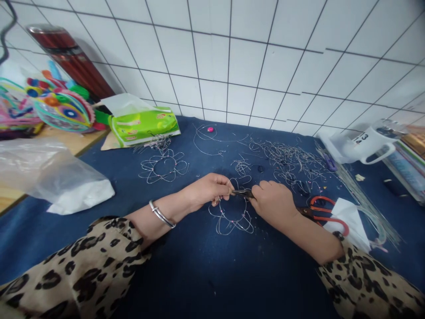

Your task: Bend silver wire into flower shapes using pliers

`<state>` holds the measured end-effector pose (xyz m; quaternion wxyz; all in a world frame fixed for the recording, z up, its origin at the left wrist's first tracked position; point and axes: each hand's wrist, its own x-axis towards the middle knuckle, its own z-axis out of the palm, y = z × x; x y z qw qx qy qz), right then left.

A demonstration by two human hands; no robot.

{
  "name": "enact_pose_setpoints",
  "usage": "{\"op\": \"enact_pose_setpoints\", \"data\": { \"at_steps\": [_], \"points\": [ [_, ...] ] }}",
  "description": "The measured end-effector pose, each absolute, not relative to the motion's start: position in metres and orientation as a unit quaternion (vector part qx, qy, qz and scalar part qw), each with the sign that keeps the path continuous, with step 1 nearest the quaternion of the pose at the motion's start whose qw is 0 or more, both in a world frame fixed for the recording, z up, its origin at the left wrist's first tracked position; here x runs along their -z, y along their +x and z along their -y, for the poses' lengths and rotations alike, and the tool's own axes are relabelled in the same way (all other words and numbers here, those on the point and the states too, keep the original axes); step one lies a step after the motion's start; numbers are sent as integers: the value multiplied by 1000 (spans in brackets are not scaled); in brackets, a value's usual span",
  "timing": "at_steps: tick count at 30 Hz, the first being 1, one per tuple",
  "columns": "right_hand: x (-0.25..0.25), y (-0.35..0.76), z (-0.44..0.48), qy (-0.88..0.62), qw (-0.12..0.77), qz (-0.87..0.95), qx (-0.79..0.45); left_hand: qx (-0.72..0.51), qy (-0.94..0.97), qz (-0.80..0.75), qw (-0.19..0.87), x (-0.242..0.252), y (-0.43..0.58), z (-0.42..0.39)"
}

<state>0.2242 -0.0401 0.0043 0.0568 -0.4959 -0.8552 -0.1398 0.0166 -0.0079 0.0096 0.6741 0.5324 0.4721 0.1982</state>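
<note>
My left hand (212,189) pinches the upper left side of a wire flower frame (231,220), a ring with looped petals and small pink marks at the joints. My right hand (272,201) is closed around a pair of pliers (244,193), whose dark jaws meet the wire at my left fingertips. The pliers' handles are mostly hidden inside my fist. To the left, a second wire flower (163,166) lies flat on the dark blue cloth (186,261).
Wire scraps (292,155) lie tangled at back right. Orange-handled scissors (327,215) rest by my right forearm, near straight wires (372,208) and a white mug (375,141). On the left are a green tissue pack (146,126), a plastic bag (63,173) and a red flask (69,57).
</note>
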Motion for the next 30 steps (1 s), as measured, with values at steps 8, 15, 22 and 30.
{"op": "enact_pose_setpoints", "data": {
  "at_steps": [8, 15, 22, 30],
  "points": [
    [-6, 223, 41, -529, 20, 847, 59, -190, 559, -445, 673, -9, 15, 8],
    [-10, 226, 36, -551, -14, 834, 18, -196, 558, -440, 676, -12, 14, 8],
    [-10, 227, 33, -553, -21, 833, -11, -197, 566, -449, 663, -8, 14, 9],
    [-12, 227, 32, -555, -37, 831, -30, -206, 573, -451, 652, -6, 15, 10]
  ]
}}
